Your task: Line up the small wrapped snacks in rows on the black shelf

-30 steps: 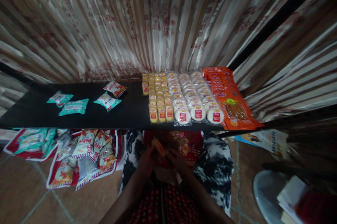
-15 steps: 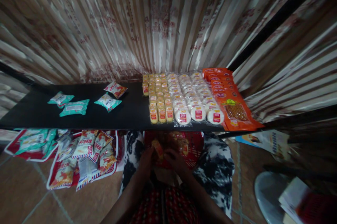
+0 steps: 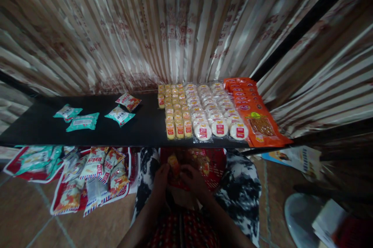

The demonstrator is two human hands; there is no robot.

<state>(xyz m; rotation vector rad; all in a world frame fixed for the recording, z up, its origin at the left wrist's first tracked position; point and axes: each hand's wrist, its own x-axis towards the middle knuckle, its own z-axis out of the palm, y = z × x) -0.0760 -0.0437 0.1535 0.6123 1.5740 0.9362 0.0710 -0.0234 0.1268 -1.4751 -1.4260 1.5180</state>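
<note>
Over a red basket [image 3: 217,180] between my knees, I hold a small yellow wrapped snack cake [image 3: 174,162] with a reddish label. My left hand [image 3: 161,175] is closed on its left side. The fingers of my right hand [image 3: 190,177] are curled in and meet its right side. More wrapped snack cakes [image 3: 204,162] lie in the basket, dim and partly hidden. On the black shelf [image 3: 148,127] just ahead, yellow wrapped cakes [image 3: 180,128] with like labels stand in rows, beside rows of round white wrapped crackers [image 3: 220,127].
Orange snack bags [image 3: 262,124] overlap at the shelf's right. Teal packets [image 3: 84,121] and a red-and-white packet [image 3: 128,101] lie on its left. Below are red trays [image 3: 54,205] of packets. A stool [image 3: 300,213] stands on the right, and a striped curtain [image 3: 180,26] hangs behind.
My right hand has moved slightly left, closer to the snack cake, which has turned a little in my fingers. The view has tilted up slightly; the shelf items stay as they were.
</note>
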